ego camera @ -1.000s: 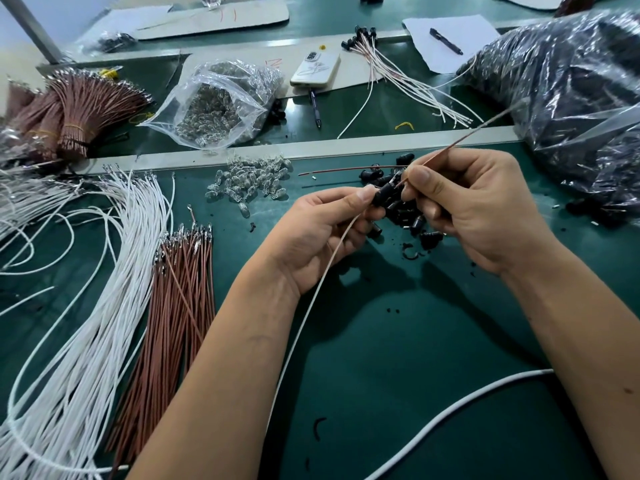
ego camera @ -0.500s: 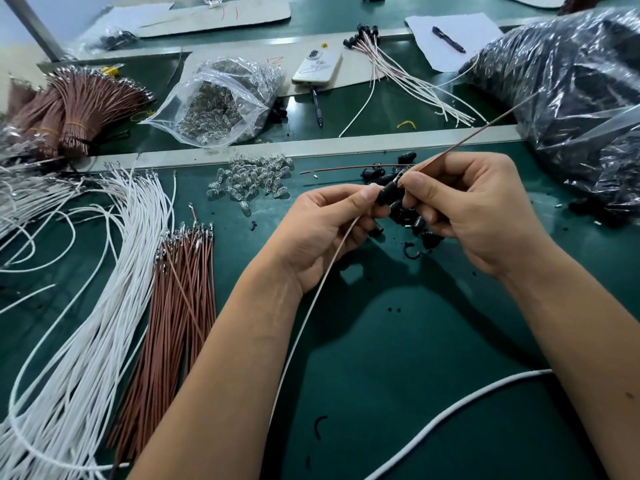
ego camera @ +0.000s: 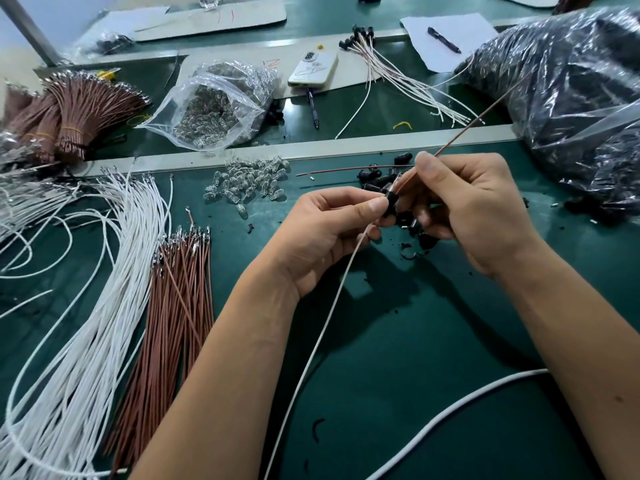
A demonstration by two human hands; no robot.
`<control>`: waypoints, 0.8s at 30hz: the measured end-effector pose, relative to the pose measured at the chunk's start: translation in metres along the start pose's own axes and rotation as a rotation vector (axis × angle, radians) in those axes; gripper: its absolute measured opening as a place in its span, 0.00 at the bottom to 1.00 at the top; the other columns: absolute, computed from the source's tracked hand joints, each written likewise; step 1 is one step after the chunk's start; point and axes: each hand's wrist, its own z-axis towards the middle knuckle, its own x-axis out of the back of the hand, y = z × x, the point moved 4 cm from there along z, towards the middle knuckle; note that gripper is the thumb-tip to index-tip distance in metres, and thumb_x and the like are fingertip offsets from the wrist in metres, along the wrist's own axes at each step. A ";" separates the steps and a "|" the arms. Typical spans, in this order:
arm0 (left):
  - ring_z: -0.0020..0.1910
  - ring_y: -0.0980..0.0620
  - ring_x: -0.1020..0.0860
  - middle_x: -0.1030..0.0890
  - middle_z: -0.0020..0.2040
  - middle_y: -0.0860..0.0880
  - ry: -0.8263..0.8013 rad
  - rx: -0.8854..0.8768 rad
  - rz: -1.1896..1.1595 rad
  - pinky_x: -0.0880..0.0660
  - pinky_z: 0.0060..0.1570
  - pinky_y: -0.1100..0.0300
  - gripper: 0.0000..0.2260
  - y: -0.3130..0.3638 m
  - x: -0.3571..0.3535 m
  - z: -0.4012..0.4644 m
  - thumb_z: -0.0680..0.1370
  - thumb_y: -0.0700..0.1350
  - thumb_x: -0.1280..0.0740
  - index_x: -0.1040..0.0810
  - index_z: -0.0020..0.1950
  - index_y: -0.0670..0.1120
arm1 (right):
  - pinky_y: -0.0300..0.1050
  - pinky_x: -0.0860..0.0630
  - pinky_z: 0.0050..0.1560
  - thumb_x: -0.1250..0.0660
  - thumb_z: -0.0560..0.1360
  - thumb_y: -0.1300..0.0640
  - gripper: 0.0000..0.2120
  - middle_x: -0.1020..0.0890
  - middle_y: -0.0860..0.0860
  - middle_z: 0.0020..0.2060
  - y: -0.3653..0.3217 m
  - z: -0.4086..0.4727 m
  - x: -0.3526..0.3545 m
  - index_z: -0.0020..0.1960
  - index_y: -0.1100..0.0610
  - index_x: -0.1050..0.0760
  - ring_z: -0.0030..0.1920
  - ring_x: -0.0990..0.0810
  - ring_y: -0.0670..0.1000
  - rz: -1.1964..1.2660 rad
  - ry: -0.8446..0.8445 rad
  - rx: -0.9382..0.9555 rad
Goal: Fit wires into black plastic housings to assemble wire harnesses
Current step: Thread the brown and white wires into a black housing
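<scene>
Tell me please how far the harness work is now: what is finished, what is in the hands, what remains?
Done: a small bunch of finished harnesses lies at the far side. In hand: the left hand pinches a black housing with a white wire trailing from it, while the right hand feeds in a brown wire. Left: large piles of loose white wires and brown wires.

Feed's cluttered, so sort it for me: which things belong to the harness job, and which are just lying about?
In the job: black housing, brown wire, white wire, loose housings, brown wire bundle, white wire bundle.

Lying about: phone, pen, paper sheet.
</scene>
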 end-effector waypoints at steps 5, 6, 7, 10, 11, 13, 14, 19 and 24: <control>0.33 0.52 0.21 0.16 0.38 0.42 -0.009 -0.010 0.003 0.22 0.39 0.66 0.04 0.000 -0.001 0.000 0.70 0.41 0.27 0.15 0.42 0.43 | 0.38 0.35 0.24 0.36 0.84 0.52 0.17 0.16 0.60 0.32 0.000 -0.001 0.001 0.41 0.54 0.14 0.25 0.29 0.50 -0.200 -0.016 0.086; 0.33 0.51 0.21 0.16 0.38 0.42 -0.013 -0.010 0.009 0.22 0.39 0.65 0.04 0.000 -0.001 0.000 0.70 0.40 0.27 0.15 0.43 0.42 | 0.39 0.35 0.25 0.36 0.84 0.51 0.17 0.17 0.62 0.31 0.000 -0.001 0.000 0.41 0.53 0.15 0.25 0.30 0.50 -0.237 -0.033 0.102; 0.34 0.51 0.21 0.16 0.39 0.42 -0.019 -0.009 0.018 0.23 0.40 0.64 0.05 0.000 -0.001 -0.001 0.70 0.40 0.27 0.16 0.44 0.42 | 0.39 0.35 0.25 0.36 0.83 0.51 0.17 0.17 0.62 0.30 0.000 -0.002 -0.001 0.40 0.53 0.15 0.25 0.30 0.50 -0.266 -0.049 0.113; 0.34 0.51 0.22 0.16 0.39 0.42 -0.029 -0.004 0.017 0.24 0.39 0.65 0.05 0.001 -0.003 -0.002 0.69 0.40 0.26 0.16 0.44 0.42 | 0.37 0.36 0.24 0.36 0.83 0.51 0.16 0.18 0.60 0.30 0.000 -0.002 -0.002 0.44 0.56 0.14 0.24 0.31 0.48 -0.198 -0.046 0.098; 0.34 0.51 0.22 0.16 0.39 0.41 -0.032 -0.001 0.017 0.25 0.38 0.65 0.04 0.001 -0.003 -0.002 0.69 0.40 0.26 0.16 0.43 0.43 | 0.35 0.37 0.23 0.35 0.84 0.52 0.15 0.18 0.57 0.30 0.000 -0.001 -0.002 0.46 0.57 0.14 0.24 0.31 0.47 -0.117 -0.016 0.080; 0.34 0.51 0.23 0.16 0.39 0.41 -0.041 0.005 0.031 0.25 0.37 0.65 0.04 0.002 -0.005 -0.003 0.69 0.41 0.26 0.16 0.43 0.44 | 0.34 0.38 0.23 0.35 0.84 0.55 0.13 0.19 0.53 0.31 0.000 0.000 0.001 0.48 0.60 0.15 0.24 0.31 0.47 0.026 0.064 0.056; 0.34 0.51 0.23 0.16 0.39 0.41 -0.043 0.004 0.037 0.25 0.38 0.65 0.04 0.002 -0.005 -0.003 0.69 0.41 0.26 0.16 0.43 0.44 | 0.35 0.39 0.22 0.35 0.84 0.57 0.12 0.20 0.53 0.32 -0.001 0.000 0.002 0.48 0.60 0.16 0.25 0.31 0.48 0.055 0.087 0.051; 0.36 0.49 0.22 0.17 0.39 0.40 -0.034 -0.001 0.024 0.26 0.38 0.65 0.03 0.001 -0.004 -0.003 0.68 0.41 0.26 0.16 0.41 0.44 | 0.35 0.42 0.23 0.36 0.84 0.59 0.12 0.21 0.54 0.32 -0.001 -0.001 -0.001 0.48 0.60 0.15 0.25 0.33 0.49 0.046 0.028 0.019; 0.34 0.51 0.22 0.16 0.39 0.40 -0.042 -0.008 0.030 0.26 0.38 0.65 0.07 0.000 -0.005 -0.002 0.68 0.41 0.26 0.16 0.45 0.43 | 0.34 0.42 0.24 0.36 0.84 0.55 0.14 0.21 0.54 0.32 0.000 0.001 0.001 0.48 0.60 0.15 0.24 0.33 0.48 0.148 0.028 -0.030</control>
